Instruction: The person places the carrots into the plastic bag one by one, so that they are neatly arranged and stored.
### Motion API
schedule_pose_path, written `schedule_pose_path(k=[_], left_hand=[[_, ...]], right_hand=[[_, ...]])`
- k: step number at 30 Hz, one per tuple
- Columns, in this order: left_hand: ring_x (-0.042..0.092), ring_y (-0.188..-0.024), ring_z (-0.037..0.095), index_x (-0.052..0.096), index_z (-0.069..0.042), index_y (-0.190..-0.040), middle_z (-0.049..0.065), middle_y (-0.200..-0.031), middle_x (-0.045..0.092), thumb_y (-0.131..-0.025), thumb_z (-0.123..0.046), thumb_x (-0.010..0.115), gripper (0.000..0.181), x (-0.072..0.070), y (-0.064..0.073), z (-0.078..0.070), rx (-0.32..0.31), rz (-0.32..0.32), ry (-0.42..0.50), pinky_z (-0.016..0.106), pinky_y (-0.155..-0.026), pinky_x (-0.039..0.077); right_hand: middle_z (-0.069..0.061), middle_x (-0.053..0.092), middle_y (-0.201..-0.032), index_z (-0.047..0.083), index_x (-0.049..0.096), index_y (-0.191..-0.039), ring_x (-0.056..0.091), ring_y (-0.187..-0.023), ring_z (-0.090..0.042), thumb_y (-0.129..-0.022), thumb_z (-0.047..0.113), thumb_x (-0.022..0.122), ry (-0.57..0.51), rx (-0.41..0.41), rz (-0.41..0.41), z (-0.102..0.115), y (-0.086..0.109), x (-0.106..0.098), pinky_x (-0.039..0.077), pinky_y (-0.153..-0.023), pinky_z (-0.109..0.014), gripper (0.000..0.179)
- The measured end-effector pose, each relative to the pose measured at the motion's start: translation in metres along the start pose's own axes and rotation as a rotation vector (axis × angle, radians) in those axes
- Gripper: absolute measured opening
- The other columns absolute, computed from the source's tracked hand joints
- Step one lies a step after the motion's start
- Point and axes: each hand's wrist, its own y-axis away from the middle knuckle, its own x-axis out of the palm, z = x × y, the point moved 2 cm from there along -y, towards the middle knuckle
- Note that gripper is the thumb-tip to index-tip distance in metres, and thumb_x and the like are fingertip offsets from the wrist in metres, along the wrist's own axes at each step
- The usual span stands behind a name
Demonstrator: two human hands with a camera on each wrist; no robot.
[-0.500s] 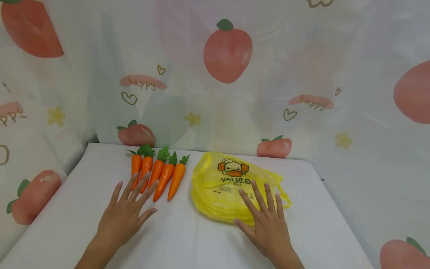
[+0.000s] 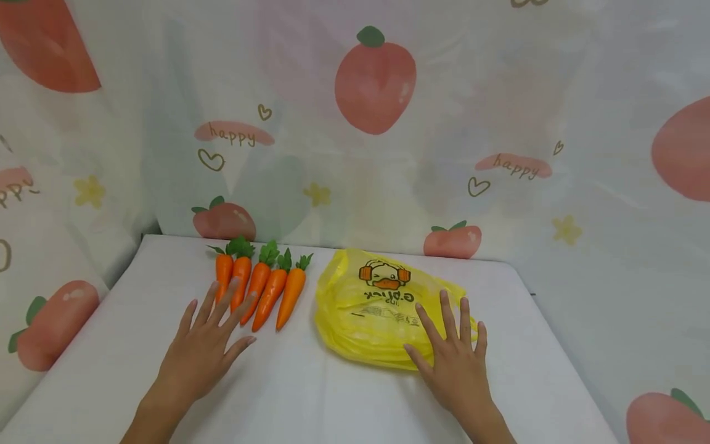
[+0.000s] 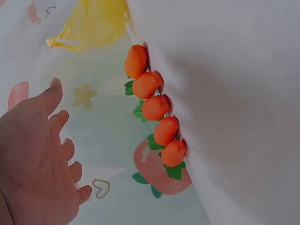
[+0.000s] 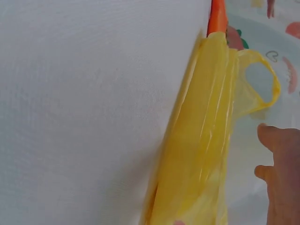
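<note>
The left grip (image 2: 194,361) is wide, fingers spread, and holds nothing. The right grip (image 2: 457,370) is just as wide and as free. We see the left one in front of and above the tapering ends of the carrots (image 2: 257,283); the left wrist view shows a gap between them. The right one hangs near the right end of the yellow bag (image 2: 366,333), apart from it in its own wrist view.

What has just changed is small: compared with half a second ago, the right grip sits farther right, while the left one, the carrots and the bag lie much as they did. We take this to mean that no handling has begun.

Past the bare front of the white worktop (image 2: 288,401), we have the bag lying flat and crumpled, right of the carrots, a handle loop (image 4: 277,89) standing out from it. Its printed lettering reads in reverse (perhaps we are seeing it through the film). The five carrots lie side by side, leafy tops (image 2: 269,254) pointing away from us. Behind everything hangs the fruit-printed backdrop (image 2: 444,111).
</note>
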Motion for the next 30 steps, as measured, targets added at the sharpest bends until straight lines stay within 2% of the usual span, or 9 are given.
schedule_pose_path(k=[4,8,16,19,24,30], left_hand=[[0.0,-0.155,0.042,0.032,-0.02,-0.164,0.016,-0.171,0.011,-0.1,-0.05,0.063,0.077,0.0,-0.001,0.005,-0.035,0.04,0.042,0.066,-0.119,0.006],[0.005,-0.154,0.044,0.028,-0.018,-0.165,0.02,-0.17,0.013,-0.103,-0.052,0.057,0.077,-0.001,-0.006,0.009,-0.079,0.087,0.12,0.068,-0.117,0.011],[0.011,-0.15,0.053,0.029,-0.012,-0.164,0.026,-0.167,0.016,-0.104,-0.046,0.058,0.074,0.001,-0.023,0.025,-0.095,0.099,0.275,0.074,-0.112,0.017],[0.014,-0.148,0.057,0.027,-0.01,-0.164,0.029,-0.166,0.016,-0.106,-0.046,0.056,0.074,0.003,-0.028,0.03,-0.123,0.117,0.385,0.075,-0.111,0.019],[0.017,-0.148,0.056,0.022,-0.01,-0.165,0.031,-0.165,0.014,-0.107,-0.047,0.051,0.074,0.008,-0.039,0.04,-0.191,0.154,0.563,0.075,-0.11,0.02],[0.016,-0.148,0.056,0.02,-0.005,-0.164,0.031,-0.164,0.018,-0.109,-0.043,0.049,0.073,0.01,-0.057,0.048,-0.198,0.139,0.659,0.076,-0.11,0.018]], right_hand=[[-0.011,-0.004,-0.172,0.024,0.037,-0.162,-0.013,-0.155,-0.04,-0.098,0.056,0.062,-0.049,0.037,0.035,-0.004,-0.005,0.003,0.007,-0.111,-0.074,0.076],[-0.015,-0.01,-0.171,0.019,0.038,-0.161,-0.016,-0.153,-0.044,-0.099,0.053,0.061,-0.08,0.095,0.055,-0.013,-0.008,0.003,0.01,-0.111,-0.074,0.074],[-0.019,-0.016,-0.169,0.011,0.048,-0.154,-0.004,-0.149,-0.055,-0.102,0.047,0.06,-0.171,0.16,0.091,-0.026,-0.014,-0.002,0.018,-0.102,-0.076,0.064],[-0.021,-0.015,-0.169,0.01,0.052,-0.151,0.001,-0.146,-0.058,-0.104,0.045,0.058,-0.239,0.195,0.108,-0.033,-0.018,-0.003,0.018,-0.099,-0.077,0.059],[-0.028,-0.003,-0.168,0.009,0.055,-0.148,0.01,-0.142,-0.061,-0.108,0.045,0.05,-0.381,0.282,0.166,-0.043,-0.024,-0.003,0.018,-0.098,-0.08,0.054],[-0.03,0.005,-0.167,0.009,0.056,-0.147,0.015,-0.142,-0.062,-0.109,0.04,0.05,-0.469,0.339,0.229,-0.046,-0.034,0.002,0.02,-0.103,-0.083,0.05]])
